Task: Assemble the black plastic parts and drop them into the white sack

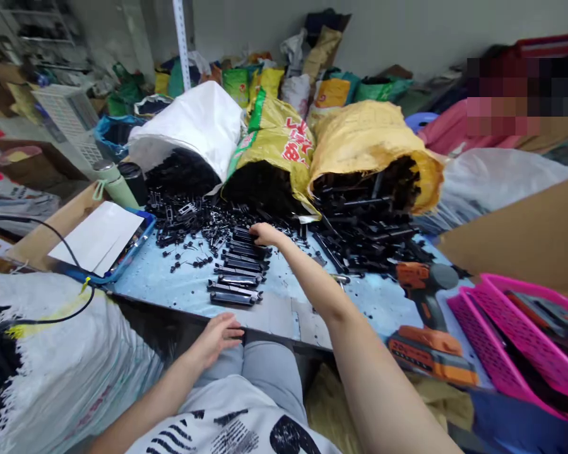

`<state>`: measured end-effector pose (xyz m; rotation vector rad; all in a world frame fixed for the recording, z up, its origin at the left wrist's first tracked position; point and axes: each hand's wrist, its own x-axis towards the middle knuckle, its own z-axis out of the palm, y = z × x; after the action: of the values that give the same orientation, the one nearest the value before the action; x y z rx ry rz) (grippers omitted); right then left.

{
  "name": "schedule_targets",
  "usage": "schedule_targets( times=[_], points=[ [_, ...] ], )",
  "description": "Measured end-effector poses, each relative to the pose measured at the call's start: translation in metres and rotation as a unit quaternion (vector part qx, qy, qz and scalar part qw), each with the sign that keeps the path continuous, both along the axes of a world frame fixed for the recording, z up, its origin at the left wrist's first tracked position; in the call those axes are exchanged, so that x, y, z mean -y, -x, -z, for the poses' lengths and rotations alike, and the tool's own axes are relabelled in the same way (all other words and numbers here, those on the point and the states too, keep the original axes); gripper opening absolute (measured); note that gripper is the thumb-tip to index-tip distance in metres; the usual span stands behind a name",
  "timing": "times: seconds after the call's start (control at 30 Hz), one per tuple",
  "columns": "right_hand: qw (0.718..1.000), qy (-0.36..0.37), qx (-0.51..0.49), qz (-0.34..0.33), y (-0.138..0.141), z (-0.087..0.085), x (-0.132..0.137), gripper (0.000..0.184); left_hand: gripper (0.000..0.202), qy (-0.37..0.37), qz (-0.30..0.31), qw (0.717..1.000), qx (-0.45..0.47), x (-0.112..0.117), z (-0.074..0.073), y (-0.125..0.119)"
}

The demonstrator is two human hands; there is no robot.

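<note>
A row of long black plastic parts [239,277] lies across the blue table top [151,277] in front of me, one behind another. My right hand [265,234] reaches to the far end of this row, its fingers bent down and closed around the end of a black part there; the fingertips are partly hidden. Close to the near table edge, above my lap, is my left hand [221,337], fingers stretched and holding nothing. Small black pieces [187,217] are heaped beyond and to the left of the row.
Three sacks spill black parts: a white sack [189,120], a yellow-green sack [277,145] and an orange-yellow sack [369,139]. A cordless drill [426,321] and pink baskets [515,315] are at right. A blue tray [146,236] with papers and a green bottle [113,183] stand left.
</note>
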<state>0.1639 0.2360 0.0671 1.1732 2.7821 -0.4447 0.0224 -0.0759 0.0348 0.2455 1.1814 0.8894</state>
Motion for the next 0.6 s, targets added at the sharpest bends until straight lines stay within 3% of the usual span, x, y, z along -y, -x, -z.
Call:
schedule_targets(
  times=[0.1,0.2,0.3,0.4,0.5,0.6],
  points=[
    [0.99,0.142,0.009,0.003,-0.003,-0.003,-0.007,0.071,0.027,0.064,-0.086,0.992,0.066,-0.01,0.005,-0.01],
    [0.943,0.32,-0.031,0.081,0.0,0.007,0.003,0.103,0.026,0.055,-0.183,0.98,0.058,-0.028,0.008,-0.021],
    [0.923,0.366,-0.054,0.107,0.003,0.02,0.026,0.098,0.026,0.014,-0.252,0.965,0.066,-0.042,0.009,-0.033],
    [0.914,0.386,-0.07,0.102,-0.004,0.028,0.056,0.092,0.038,-0.051,-0.306,0.946,0.09,-0.043,0.009,-0.04],
    [0.902,0.408,-0.115,0.086,-0.017,0.032,0.094,0.093,0.046,-0.099,-0.302,0.941,0.114,-0.035,0.012,-0.042],
    [0.861,0.459,-0.202,0.078,-0.028,0.032,0.129,0.088,0.043,-0.112,-0.274,0.947,0.128,-0.025,0.007,-0.035]
  ],
)
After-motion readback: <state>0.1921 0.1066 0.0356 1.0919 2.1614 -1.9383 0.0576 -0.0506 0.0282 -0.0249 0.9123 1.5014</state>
